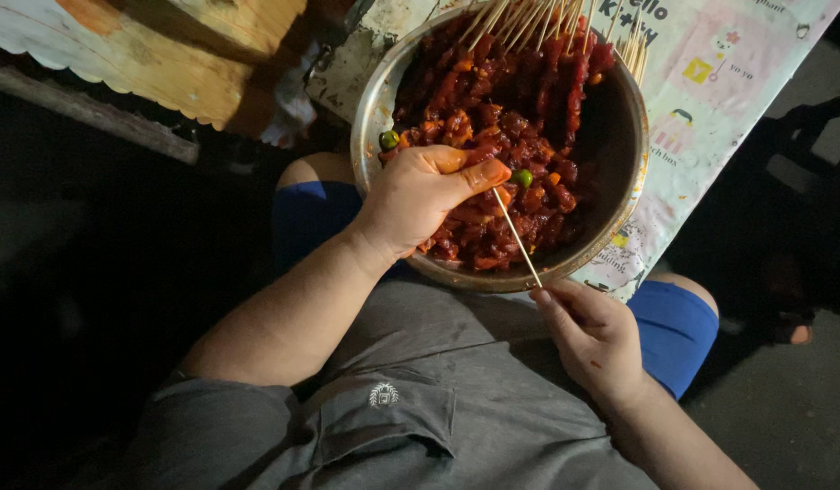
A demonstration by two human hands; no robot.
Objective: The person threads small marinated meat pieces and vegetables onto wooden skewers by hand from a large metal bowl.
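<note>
Threading thin skewer [518, 238], glossy meat [493, 100] (round bowl [370, 109])

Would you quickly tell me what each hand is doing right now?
Left hand: closed, pinching a piece of marinated meat over the metal bowl.
Right hand: closed on the bamboo skewer.

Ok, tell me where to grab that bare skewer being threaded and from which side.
Grip the bare skewer at its lower, clean end, from the near side below the bowl rim, where the right hand pinches it. Its upper tip is buried under the left hand.
</note>
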